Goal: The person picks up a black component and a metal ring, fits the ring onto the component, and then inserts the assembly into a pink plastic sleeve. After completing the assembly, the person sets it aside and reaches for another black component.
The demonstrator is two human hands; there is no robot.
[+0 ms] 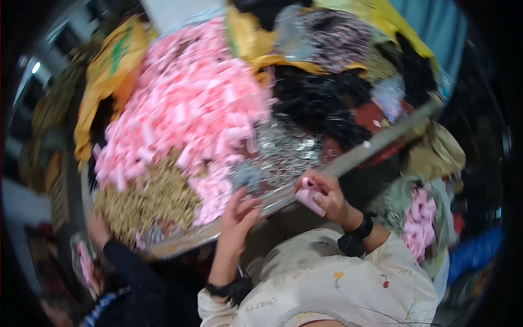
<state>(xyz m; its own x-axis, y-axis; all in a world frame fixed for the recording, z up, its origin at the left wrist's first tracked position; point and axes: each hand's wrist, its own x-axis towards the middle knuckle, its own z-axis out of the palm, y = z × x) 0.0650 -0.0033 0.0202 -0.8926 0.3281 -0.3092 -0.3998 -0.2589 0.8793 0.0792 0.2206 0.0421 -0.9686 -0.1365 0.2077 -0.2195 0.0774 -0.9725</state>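
One pink ribbon loop (309, 200) is pinched in the right hand (333, 199) — leftward, apart, the left hand (238, 218) is loosely spread.

A workshop, apparently; a table (376, 140) bears heaps of pink pieces (185, 98) and metal bits (286, 151); a co-worker (133, 264) is at its edge.

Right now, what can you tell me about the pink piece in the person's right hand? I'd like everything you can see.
The pink piece is pale and smooth-looking, with a broad, curved lower part and a smaller loop at the top. It seems thin and bendy, like ribbon or soft plastic, though blur hides the exact material. It sits tilted, pinched in the fingers of the right hand, which cover part of it, close to the table's edge. The left hand is apart from it.
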